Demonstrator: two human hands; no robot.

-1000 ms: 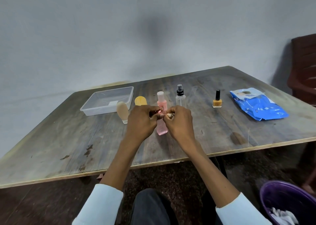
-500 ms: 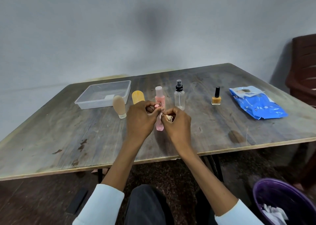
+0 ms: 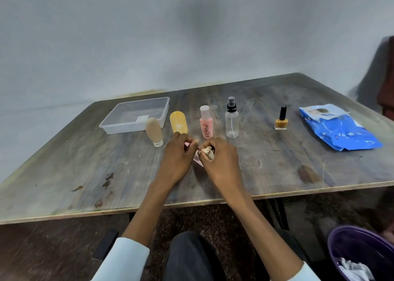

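Seemingly mid-wipe: crumpled beige cotton wad [image 3: 206,151] pinched in the right hand [image 3: 220,163] over the worn wooden table [image 3: 85,174], just nearer than the upright pink plastic bottle [image 3: 206,123], beside the curled left hand [image 3: 178,159], impossible to tell whether gripping anything; wiping apparently unfinished, wad not yet discarded.

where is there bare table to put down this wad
Widest bare patch: front left, between the table edge, the clear tray and the left hand. Also front right, between the right hand, nail polish and blue pack. Crowded: around the pink bottle, behind the wad and pink item.
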